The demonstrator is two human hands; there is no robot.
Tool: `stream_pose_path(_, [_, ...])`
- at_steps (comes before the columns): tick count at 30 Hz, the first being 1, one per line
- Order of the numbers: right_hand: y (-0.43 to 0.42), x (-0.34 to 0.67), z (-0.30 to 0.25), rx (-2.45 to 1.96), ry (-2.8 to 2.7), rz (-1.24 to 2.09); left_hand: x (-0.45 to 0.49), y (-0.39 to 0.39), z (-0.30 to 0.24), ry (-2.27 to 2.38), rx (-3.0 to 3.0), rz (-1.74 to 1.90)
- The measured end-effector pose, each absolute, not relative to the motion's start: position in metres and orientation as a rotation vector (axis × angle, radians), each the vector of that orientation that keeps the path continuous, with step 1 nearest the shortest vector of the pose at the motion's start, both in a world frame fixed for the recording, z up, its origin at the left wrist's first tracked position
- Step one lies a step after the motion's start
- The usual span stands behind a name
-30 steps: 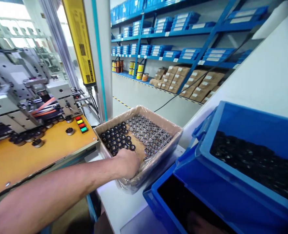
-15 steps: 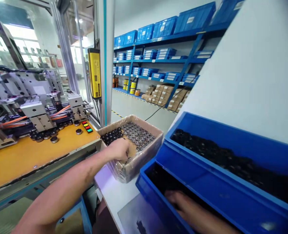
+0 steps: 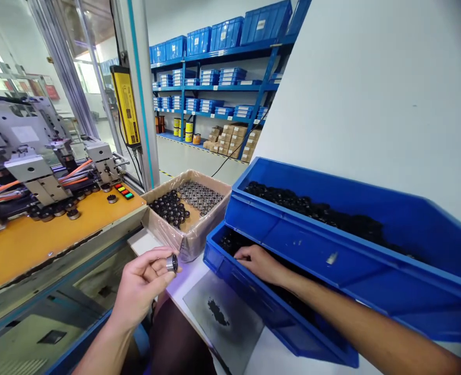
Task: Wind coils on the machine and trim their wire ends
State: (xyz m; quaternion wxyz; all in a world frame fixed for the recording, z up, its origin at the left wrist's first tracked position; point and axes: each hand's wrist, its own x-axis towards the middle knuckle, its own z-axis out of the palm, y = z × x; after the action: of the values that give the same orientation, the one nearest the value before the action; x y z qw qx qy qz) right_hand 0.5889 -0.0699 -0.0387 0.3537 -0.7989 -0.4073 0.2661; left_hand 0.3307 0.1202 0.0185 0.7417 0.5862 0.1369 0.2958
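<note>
My left hand [image 3: 138, 286] pinches a small metal ring with a black inner part [image 3: 172, 263] between thumb and fingers, in front of the cardboard box. My right hand [image 3: 259, 264] reaches into the lower blue bin [image 3: 249, 294], its fingers curled together near the bin's left end. Whatever those fingers hold, if anything, is hidden. Small black parts [image 3: 230, 240] lie in that bin. In the plastic-lined cardboard box [image 3: 202, 237] are bare metal rings [image 3: 201, 195] toward the back and black-filled rings [image 3: 170, 208] toward the left.
An upper blue bin [image 3: 285, 221] of black parts stands behind the lower one. A grey plate [image 3: 222, 317] with a dark patch lies on the white table. At left is a machine [image 3: 38, 174] over an orange worktop [image 3: 15, 250] with several rings and coloured buttons [image 3: 124, 191].
My left hand has left the cardboard box and come back toward me with a metal ring. My right hand now shows higher in the lower bin. The view has turned right.
</note>
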Motion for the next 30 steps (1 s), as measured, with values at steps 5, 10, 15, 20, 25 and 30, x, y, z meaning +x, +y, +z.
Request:
stream_pose_path(5, [-0.053, 0.563, 0.02, -1.873, -1.131, 0.518, 0.325, 0.106, 0.023, 0.305, 1.154, 0.564])
stream_pose_path(10, [-0.04, 0.508, 0.055, -1.366, -1.307, 0.563, 0.326, 0.091, 0.018, 0.296, 1.206, 0.566])
stream_pose_path(15, [-0.044, 0.475, 0.032, -1.043, -0.993, 1.059, 0.326, 0.077, 0.003, 0.27, 1.362, 0.649])
stream_pose_path(20, [-0.046, 0.475, 0.021, -1.157, -1.107, 0.745, 0.33, 0.075, -0.013, 0.309, 1.487, 0.762])
stream_pose_path(25, [-0.045, 0.477, 0.02, -1.218, -1.112, 0.616, 0.336, 0.077, -0.012, 0.282, 1.5, 0.797])
stream_pose_path(30, [-0.046, 0.481, 0.018, -1.241, -1.346, 0.27, 0.336, 0.071, 0.0, 0.274, 1.475, 0.726])
